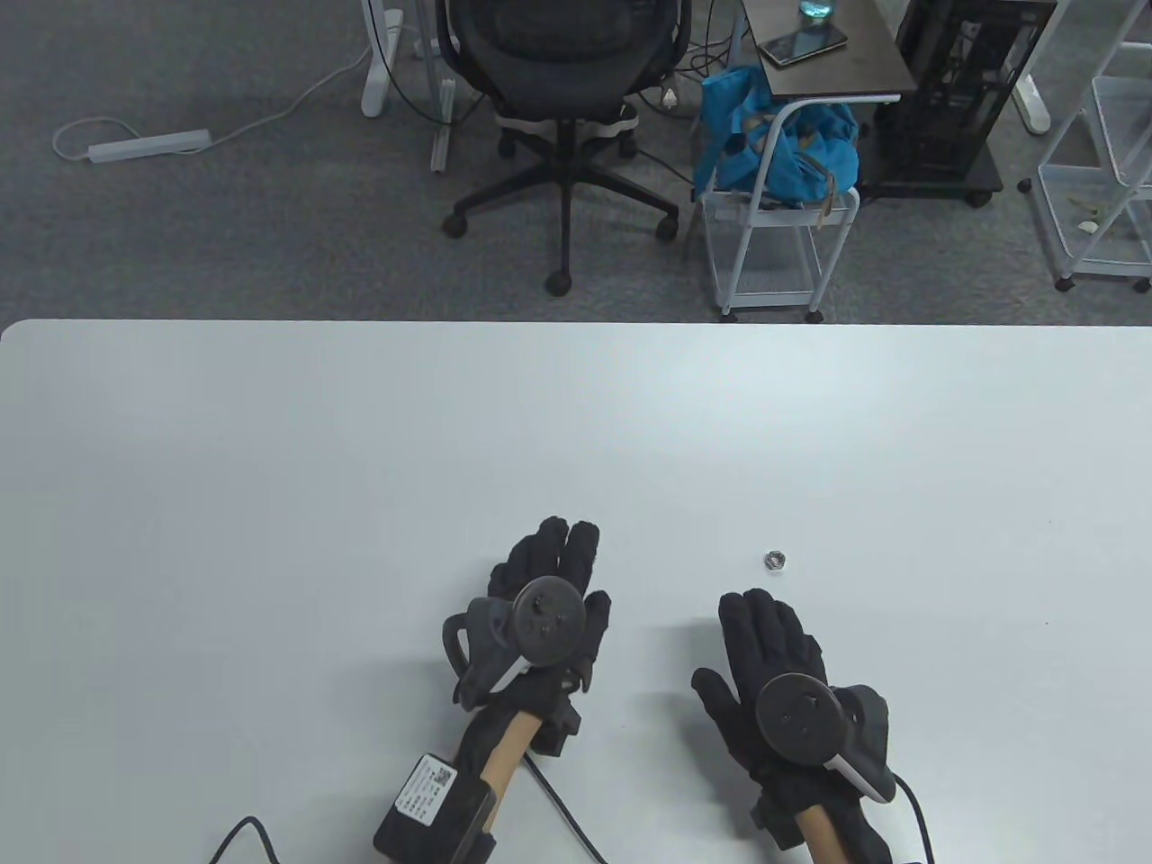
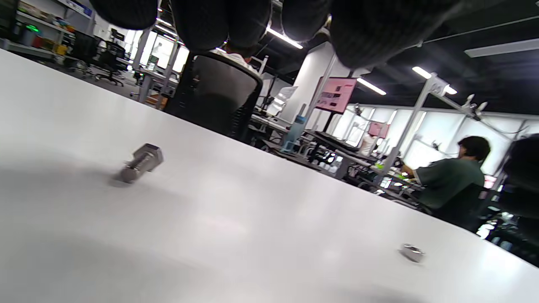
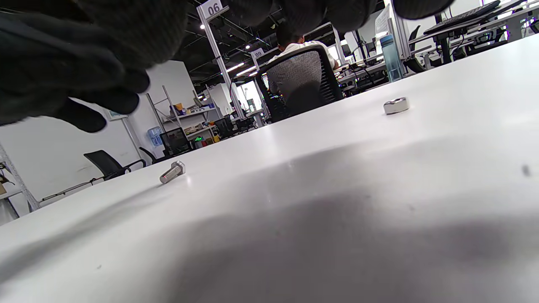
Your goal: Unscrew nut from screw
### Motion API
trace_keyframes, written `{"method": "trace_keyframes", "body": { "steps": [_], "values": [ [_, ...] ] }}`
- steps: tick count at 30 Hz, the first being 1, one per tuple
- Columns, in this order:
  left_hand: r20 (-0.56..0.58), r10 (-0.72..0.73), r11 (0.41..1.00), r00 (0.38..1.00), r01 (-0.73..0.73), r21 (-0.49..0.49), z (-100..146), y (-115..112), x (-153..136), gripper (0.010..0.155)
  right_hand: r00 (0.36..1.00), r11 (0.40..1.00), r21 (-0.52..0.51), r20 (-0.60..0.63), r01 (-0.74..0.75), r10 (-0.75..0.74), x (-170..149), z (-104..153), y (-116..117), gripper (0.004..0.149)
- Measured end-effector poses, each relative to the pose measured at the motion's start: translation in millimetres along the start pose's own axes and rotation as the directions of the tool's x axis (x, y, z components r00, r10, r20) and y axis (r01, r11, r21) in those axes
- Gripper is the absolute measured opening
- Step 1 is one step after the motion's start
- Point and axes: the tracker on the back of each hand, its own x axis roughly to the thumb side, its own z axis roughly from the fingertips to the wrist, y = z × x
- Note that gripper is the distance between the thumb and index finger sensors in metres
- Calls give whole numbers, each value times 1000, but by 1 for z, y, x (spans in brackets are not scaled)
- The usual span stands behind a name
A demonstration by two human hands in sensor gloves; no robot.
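The steel nut [image 1: 776, 560] lies alone on the white table [image 1: 270, 504], just beyond my right hand's fingertips. It also shows in the left wrist view [image 2: 412, 252] and the right wrist view [image 3: 396, 105]. The hex-head screw [image 2: 141, 162] lies on its side on the table, apart from the nut, and also shows in the right wrist view [image 3: 172, 172]. In the table view my left hand hides it. My left hand [image 1: 549, 576] is over the screw, palm down, holding nothing. My right hand [image 1: 765, 639] is flat, fingers spread, and empty.
The table's far edge [image 1: 576, 322] runs across the middle of the table view. Beyond it stand an office chair [image 1: 562, 108] and a white cart with a blue bag [image 1: 778, 153]. Cables trail from both wrists at the near edge.
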Motion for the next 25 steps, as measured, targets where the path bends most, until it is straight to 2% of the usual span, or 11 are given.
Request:
{"method": "trace_keyframes", "body": {
  "steps": [4, 7, 11, 25],
  "values": [
    [93, -20, 1000, 995, 22, -20, 36, -1, 15, 80, 1000, 1000, 28, -1, -6, 6, 1, 0, 1, 87],
    [137, -53, 999, 989, 52, 12, 50, -9, 15, 81, 1000, 999, 42, 3, -9, 9, 3, -1, 2, 89],
    [153, -57, 998, 987, 62, -27, 53, -15, 12, 82, 1000, 999, 49, 12, -9, 8, 3, 0, 3, 90],
    [141, -37, 999, 989, 42, -33, 51, -16, 6, 82, 1000, 999, 52, 13, 4, -5, 1, 1, 4, 89]
  ]
}}
